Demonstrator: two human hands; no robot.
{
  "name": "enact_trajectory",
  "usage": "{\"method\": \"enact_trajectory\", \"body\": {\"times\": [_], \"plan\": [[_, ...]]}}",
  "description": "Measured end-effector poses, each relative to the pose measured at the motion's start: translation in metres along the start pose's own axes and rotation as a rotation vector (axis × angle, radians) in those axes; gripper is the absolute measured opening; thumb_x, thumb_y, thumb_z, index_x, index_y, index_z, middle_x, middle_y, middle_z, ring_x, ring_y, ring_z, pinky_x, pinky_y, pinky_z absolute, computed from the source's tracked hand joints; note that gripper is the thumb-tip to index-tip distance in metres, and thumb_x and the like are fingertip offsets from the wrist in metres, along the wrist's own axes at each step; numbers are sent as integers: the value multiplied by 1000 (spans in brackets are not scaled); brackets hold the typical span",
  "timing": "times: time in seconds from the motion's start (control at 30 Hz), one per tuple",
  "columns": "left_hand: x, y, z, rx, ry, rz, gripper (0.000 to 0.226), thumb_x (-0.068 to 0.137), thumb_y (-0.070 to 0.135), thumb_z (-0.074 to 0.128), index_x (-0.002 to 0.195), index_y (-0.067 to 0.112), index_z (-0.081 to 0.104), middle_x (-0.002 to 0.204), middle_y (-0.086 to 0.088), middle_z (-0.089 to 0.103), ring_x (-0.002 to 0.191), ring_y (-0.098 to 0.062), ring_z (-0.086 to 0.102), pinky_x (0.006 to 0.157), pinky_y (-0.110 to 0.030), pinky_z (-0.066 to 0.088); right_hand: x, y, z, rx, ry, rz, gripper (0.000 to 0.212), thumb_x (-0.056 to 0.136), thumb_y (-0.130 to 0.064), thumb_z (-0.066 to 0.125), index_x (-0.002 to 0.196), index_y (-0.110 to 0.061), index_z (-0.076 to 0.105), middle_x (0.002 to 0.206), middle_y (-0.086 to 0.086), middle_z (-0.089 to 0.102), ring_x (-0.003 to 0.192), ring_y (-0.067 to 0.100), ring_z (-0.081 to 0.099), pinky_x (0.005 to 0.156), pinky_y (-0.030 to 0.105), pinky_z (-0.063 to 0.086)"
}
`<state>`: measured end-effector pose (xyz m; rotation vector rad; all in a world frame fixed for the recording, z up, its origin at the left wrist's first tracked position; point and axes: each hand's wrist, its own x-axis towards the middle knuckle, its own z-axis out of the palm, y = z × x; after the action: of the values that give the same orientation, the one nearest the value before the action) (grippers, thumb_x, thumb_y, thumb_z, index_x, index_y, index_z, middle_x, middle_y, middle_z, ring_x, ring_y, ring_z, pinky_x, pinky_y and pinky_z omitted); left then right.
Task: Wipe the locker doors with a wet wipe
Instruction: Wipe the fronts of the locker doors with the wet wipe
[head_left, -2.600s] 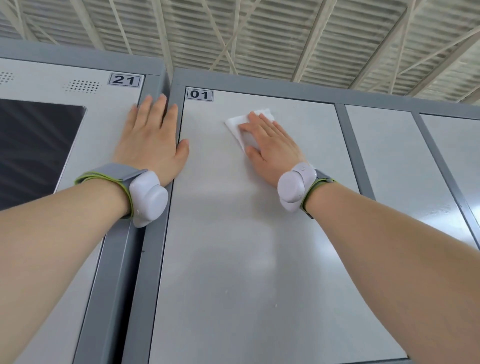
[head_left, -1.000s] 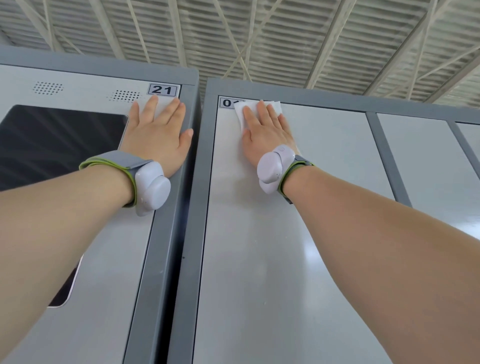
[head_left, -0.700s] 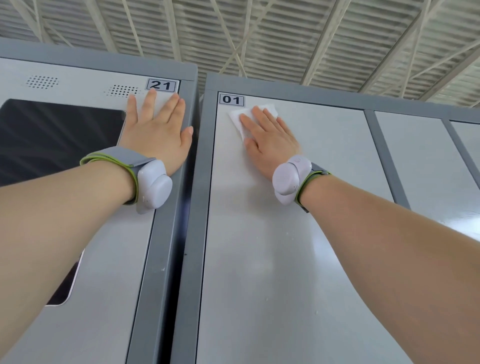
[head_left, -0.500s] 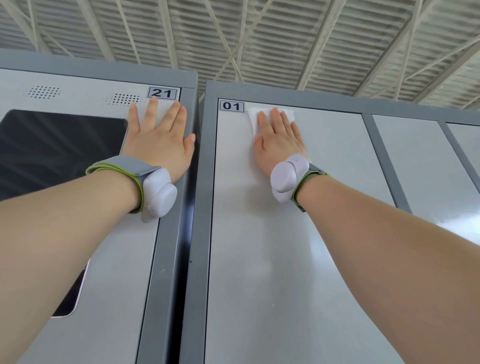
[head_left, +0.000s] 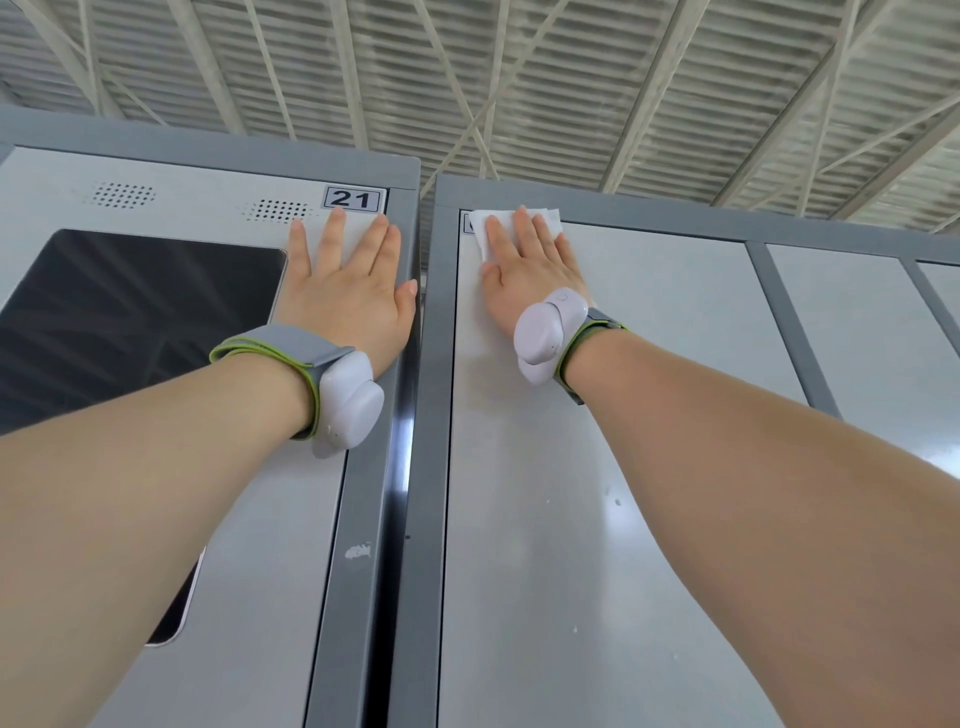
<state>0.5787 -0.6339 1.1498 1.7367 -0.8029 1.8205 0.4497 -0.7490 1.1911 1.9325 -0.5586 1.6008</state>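
Locker doors (head_left: 561, 545), pale grey, beneath trussed ceiling (head_left: 519, 78).

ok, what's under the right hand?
A white wipe, pressed flat by the right hand against the top left corner of the locker door. The wipe covers nearly all of the number label, so its number cannot be read.

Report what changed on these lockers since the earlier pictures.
The right hand, pressing the white wet wipe flat, slid it up and left into the top corner of the pale grey locker door, now hiding most of its number label. The left hand stayed flat on the pale panel numbered 21.
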Motion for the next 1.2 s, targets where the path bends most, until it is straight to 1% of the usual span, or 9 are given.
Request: {"method": "enact_trajectory", "body": {"times": [0.17,0.37,0.43,0.53,0.63,0.73,0.83,1.07,1.2], "plan": [[-1,0,-1,-10,-3,3,58,100,39,16,151,15,10,160,5,6,145,-28,-5,116,-51,-5,-2,-6,-1,-1,-13,-88,50,103,-28,20,152,-24,13,161,5,1,148,21,-3,118,34,-3],[-2,0,-4,-13,-50,8,58,100,40,13,152,15,7,160,5,3,145,-29,-6,115,-52,-5,-21,0,-7,-17,-25,-274,49,104,-25,25,152,-27,17,160,-2,8,147,17,2,116,29,-5],[-1,-3,-7,-37,-90,9,58,100,42,12,152,17,4,160,7,-1,145,-28,-8,115,-51,-7,-25,2,-6,-11,-17,-277,48,104,-25,26,151,-27,20,160,-2,10,147,17,4,115,29,-4],[-1,-12,-12,-37,-116,39,57,101,42,12,152,19,4,160,8,-2,145,-25,-10,115,-50,-8,-21,-1,-2,2,-9,-186,49,104,-27,24,152,-25,16,161,-1,5,148,17,0,117,31,-5],[-8,-15,-11,-12,-98,76,57,101,41,14,152,20,4,160,9,-2,145,-24,-10,116,-49,-9,-11,-7,0,1,-19,-90,51,103,-28,21,153,-22,12,161,4,1,148,20,-3,118,33,-5],[-13,-17,-8,-16,-67,93,57,101,40,16,152,19,4,160,9,-1,145,-24,-8,115,-49,-9,-3,-18,3,-3,-12,-77,51,103,-28,21,153,-23,11,161,6,0,148,21,-3,119,34,-5],[-13,-17,-7,-10,-57,101,56,101,39,15,152,18,3,160,8,-1,145,-24,-8,115,-49,-8,-1,-22,2,4,-23,-103,50,104,-29,21,153,-24,11,161,4,0,148,20,-3,118,34,-5],[-15,-18,-3,-38,-25,91,56,101,38,18,152,18,7,160,7,3,146,-25,-4,115,-49,-7,-17,-19,1,-31,-37,-292,48,105,-28,23,152,-28,15,161,0,6,148,18,1,116,31,-4],[-15,-16,-2,-41,-30,91,56,101,37,17,152,17,8,160,6,4,145,-26,-3,115,-50,-7,-32,-17,-1,-25,-72,-346,48,105,-28,24,152,-30,15,161,-2,5,148,17,0,117,31,-4]]}}
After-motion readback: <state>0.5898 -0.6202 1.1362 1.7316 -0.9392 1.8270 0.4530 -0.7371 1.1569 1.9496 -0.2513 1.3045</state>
